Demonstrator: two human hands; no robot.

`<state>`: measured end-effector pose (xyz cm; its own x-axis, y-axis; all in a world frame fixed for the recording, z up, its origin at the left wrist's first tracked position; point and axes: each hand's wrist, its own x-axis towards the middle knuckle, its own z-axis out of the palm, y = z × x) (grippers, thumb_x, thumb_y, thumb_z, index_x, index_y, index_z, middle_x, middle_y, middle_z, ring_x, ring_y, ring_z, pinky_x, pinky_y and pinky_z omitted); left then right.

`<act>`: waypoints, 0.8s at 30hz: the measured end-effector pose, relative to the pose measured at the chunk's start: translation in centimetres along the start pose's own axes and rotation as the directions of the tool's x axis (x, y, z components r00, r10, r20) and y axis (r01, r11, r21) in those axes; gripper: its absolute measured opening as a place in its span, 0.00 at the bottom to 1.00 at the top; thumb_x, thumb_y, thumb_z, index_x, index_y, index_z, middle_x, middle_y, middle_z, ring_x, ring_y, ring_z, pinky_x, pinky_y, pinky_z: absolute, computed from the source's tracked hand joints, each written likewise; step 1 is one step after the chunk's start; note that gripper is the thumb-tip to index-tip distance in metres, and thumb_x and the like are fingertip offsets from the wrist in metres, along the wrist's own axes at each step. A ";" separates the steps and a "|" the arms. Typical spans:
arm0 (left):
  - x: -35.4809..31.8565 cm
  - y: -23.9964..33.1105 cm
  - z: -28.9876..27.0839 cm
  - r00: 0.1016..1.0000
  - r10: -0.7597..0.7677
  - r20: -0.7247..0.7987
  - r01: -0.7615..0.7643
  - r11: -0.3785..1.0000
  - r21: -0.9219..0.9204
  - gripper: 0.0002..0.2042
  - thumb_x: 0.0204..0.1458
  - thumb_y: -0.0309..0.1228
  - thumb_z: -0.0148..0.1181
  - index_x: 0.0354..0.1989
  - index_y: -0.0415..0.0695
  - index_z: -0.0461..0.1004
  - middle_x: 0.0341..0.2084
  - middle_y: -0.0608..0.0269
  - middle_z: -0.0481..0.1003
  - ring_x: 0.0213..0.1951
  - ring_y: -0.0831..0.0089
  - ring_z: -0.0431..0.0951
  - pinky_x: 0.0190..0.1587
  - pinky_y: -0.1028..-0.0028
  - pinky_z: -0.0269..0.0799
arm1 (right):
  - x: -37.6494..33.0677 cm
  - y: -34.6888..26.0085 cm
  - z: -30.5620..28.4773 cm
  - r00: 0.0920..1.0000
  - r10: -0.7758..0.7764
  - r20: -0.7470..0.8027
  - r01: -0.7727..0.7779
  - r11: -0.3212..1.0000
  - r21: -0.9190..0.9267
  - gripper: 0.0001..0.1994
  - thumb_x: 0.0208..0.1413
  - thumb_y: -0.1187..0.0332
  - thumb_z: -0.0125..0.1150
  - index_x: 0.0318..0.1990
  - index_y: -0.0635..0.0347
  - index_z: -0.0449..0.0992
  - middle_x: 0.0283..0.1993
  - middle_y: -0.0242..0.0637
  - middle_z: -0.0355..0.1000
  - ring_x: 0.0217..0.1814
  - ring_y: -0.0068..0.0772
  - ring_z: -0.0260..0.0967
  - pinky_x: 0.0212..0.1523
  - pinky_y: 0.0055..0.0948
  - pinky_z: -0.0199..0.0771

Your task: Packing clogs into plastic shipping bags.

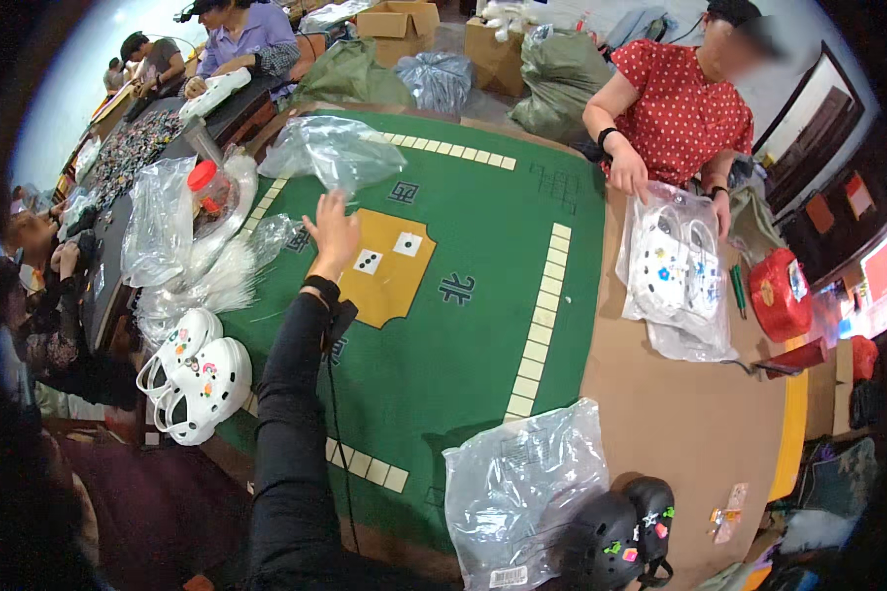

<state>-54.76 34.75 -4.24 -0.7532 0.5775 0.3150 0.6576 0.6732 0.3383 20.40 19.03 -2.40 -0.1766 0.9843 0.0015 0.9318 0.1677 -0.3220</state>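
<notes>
My left hand [333, 231], in a black sleeve with a dark wristband, is stretched far out over the green game mat [463, 345]. Its fingertips pinch the near corner of a puffed clear plastic bag [330, 153]. Two white dice tiles [368, 261] lie on the yellow centre panel just right of my wrist. A pair of white clogs with coloured charms [192, 379] sits at the mat's left edge beside my forearm. Near the bottom edge, a pair of black clogs with charms [626, 537] lies next to another clear bag [522, 483]. My right hand is out of view.
Across the table a person in a red dotted blouse holds a bag with white clogs [675, 261] on a brown cardboard sheet [680, 404]. A red tin [779, 291] stands by it. Heaped clear bags [182, 246] and a red-lidded jar [202, 179] are at the left. Other people work behind.
</notes>
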 end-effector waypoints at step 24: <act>-38.3 9.8 -25.2 -0.076 0.959 0.275 -0.511 0.199 -0.836 0.21 0.43 0.30 0.54 0.48 0.40 0.72 0.57 0.42 0.62 0.56 0.47 0.65 0.58 0.57 0.60 | -2.9 6.8 3.3 0.918 -0.299 -0.262 0.335 0.936 0.105 0.30 0.40 0.84 0.46 0.58 0.72 0.59 0.61 0.62 0.56 0.60 0.63 0.55 0.62 0.45 0.53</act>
<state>-19.04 7.62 9.34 0.6832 0.7280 0.0567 0.5294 -0.5473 0.6483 26.22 17.11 -7.68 -0.3576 0.8675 0.3458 0.7799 0.4811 -0.4004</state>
